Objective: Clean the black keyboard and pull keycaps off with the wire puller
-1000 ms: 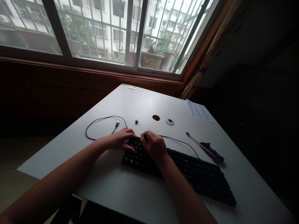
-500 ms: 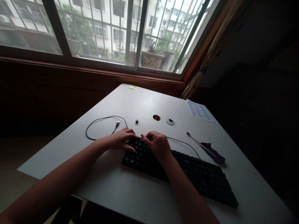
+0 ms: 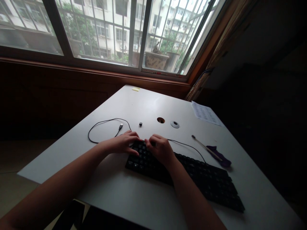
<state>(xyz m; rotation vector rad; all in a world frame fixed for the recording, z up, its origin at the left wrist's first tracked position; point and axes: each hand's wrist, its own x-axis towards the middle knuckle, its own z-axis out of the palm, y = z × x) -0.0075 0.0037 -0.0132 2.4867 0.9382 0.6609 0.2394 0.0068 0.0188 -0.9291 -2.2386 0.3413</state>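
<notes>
A black keyboard [image 3: 199, 179] lies slantwise on the white table [image 3: 148, 102]. My left hand [image 3: 123, 144] grips its far left corner, fingers over the back edge and thumb on the keys. Just to the right, my right hand [image 3: 160, 149] rests on the top rows with fingers curled into a pinch; what they hold is hidden. The keyboard's thin black cable [image 3: 100, 123] loops off to the left and ends in a loose USB plug [image 3: 120, 126]. A small black piece [image 3: 140, 124], perhaps a keycap, sits on the table beyond my hands.
A cable hole [image 3: 160, 120] and its loose round cap [image 3: 175, 124] are behind the keyboard. To the right lie a thin stick [image 3: 203, 146] on a purple cloth [image 3: 222, 159] and a printed sheet [image 3: 205, 113]. A window wall lies behind the table.
My right hand has shifted slightly right and toward the keyboard's back edge, its fingers curling tighter. My left hand and the keyboard have stayed put.
</notes>
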